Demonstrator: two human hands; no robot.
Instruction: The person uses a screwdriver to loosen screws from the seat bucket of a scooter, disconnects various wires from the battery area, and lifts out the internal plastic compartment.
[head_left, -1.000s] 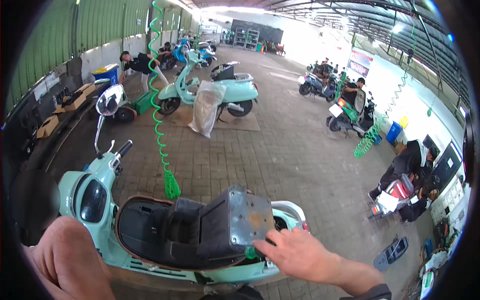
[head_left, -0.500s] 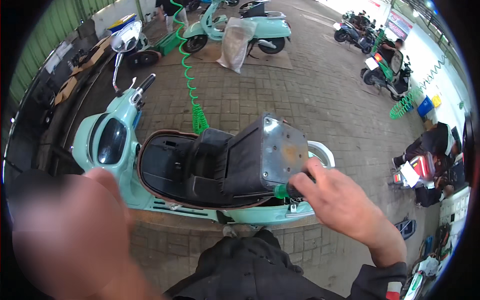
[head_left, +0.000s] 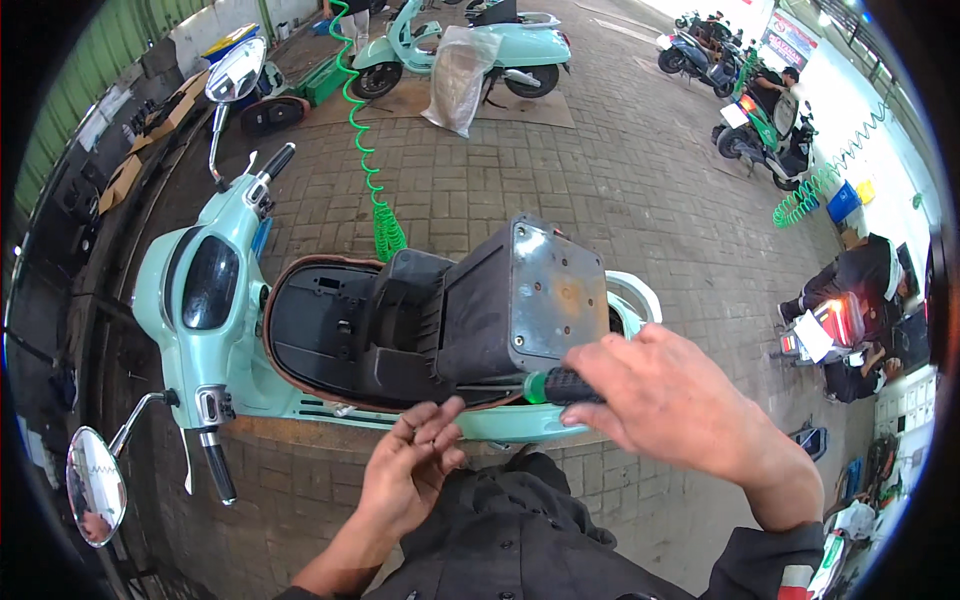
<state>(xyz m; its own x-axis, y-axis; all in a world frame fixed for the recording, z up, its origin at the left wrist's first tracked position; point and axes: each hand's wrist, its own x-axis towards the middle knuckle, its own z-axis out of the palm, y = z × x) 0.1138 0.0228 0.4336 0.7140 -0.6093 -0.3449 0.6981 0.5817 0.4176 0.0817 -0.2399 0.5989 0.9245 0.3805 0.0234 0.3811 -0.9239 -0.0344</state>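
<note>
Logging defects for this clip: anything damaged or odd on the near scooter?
One thing: a brown patch on the grey metal plate of the black box. It stands out against the bare grey, possibly rust or dirt.

At far centre, a glossy mint-green scooter [head_left: 538, 47] stands beyond the grey brick-paved floor [head_left: 480, 190], a translucent crumpled plastic bag [head_left: 462, 82] against its near side; left of it lie a long green box [head_left: 328, 84] and, farther left, open brown cardboard boxes [head_left: 121, 184]. A bright green coiled hose [head_left: 388, 234] hangs nearer, left of centre. At right, a second green coiled hose [head_left: 797, 207] hangs near a green-and-black scooter [head_left: 764, 128], with a blue plastic bin [head_left: 843, 203] to its right.
</note>
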